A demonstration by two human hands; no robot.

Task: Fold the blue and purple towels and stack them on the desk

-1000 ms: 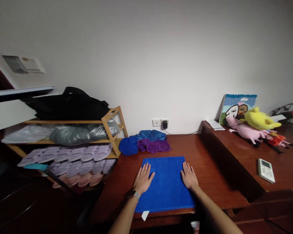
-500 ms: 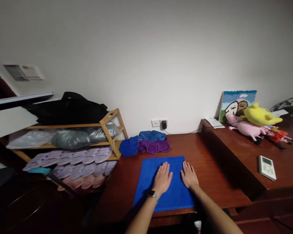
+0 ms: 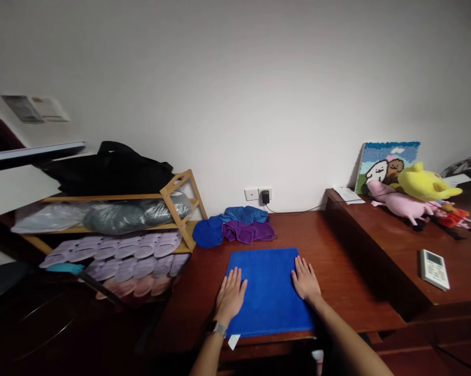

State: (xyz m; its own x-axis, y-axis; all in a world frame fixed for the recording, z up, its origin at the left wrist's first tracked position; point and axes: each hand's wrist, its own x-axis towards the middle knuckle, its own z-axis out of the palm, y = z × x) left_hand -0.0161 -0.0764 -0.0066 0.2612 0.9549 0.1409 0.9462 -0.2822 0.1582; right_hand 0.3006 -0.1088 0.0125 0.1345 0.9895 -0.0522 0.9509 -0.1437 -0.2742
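Note:
A blue towel [image 3: 268, 292] lies flat and squared on the brown wooden table [image 3: 337, 308], with a white tag [image 3: 233, 341] hanging at its near left corner. On its left edge rests my left hand [image 3: 231, 296], palm down, fingers stretched out, a watch at the wrist. My right hand [image 3: 306, 279] is likewise flat, pressed on the towel's right edge with the fingers pointing away from me. Beyond the towel, crumpled cloths sit against the wall: a blue one [image 3: 207, 232], a teal-blue one [image 3: 246, 214] and a purple one [image 3: 251, 232].
To the left stands a wooden rack [image 3: 179, 206] with a black bag [image 3: 113, 169], plastic-wrapped items and rows of slippers [image 3: 137, 245]. A higher desk on the right holds plush toys [image 3: 403, 206], a picture [image 3: 390, 162] and a white remote [image 3: 434, 269]. A plugged adapter [image 3: 265, 197] trails a cord.
My left hand slid from the towel's left side to its middle, then back to the left edge. My right hand stayed on the right edge. The towel remains flat.

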